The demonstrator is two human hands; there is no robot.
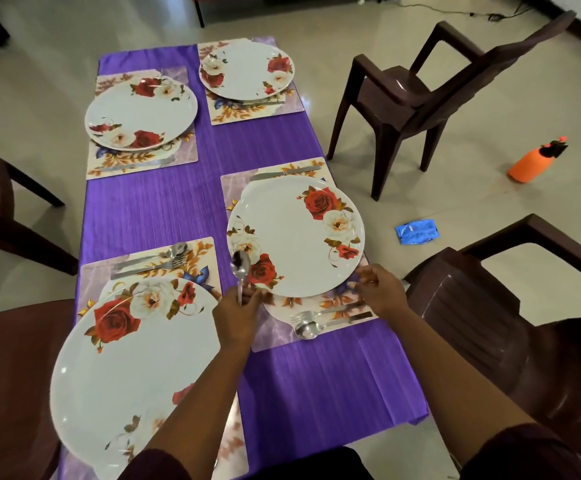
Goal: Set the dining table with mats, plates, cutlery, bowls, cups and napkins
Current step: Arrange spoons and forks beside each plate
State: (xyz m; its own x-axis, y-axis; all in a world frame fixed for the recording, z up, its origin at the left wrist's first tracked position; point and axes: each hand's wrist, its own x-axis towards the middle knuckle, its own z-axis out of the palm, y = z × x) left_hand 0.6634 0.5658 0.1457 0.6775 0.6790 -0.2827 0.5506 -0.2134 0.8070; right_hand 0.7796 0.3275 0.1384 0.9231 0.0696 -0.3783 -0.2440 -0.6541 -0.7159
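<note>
The nearest plate (133, 368) lies on its mat at the near left corner, its rim close to the tabletop (164, 209) edge, with a spoon, fork and knife (154, 263) laid on the mat just beyond it. The left hand (235, 315) pinches a spoon (241, 270) by the handle, bowl pointing away and hanging over the near-left rim of the right plate (296, 239). The right hand (380, 289) has its fingers curled at that plate's near-right rim; whether it grips the rim or the mat (275, 336) below I cannot tell.

The step in hand looks like placing this spoon at the right setting. A fork (302, 315) and another spoon (306, 330) already lie on the mat's near strip, so the held one wants a bare stretch of mat, set down flat and parallel to them, without knocking the plate. Steadying the plate with the right hand helps, since plate and mat sit close to the tabletop's right edge and a nudge could tip them off.

Open room: the purple strip down the middle, between the mats, is free for moving. A knife (283, 172) lies beyond the right plate. Two far plates (141, 114) (247, 69) sit on their mats, well apart from the hands. Chairs (420, 95) crowd the right side.
</note>
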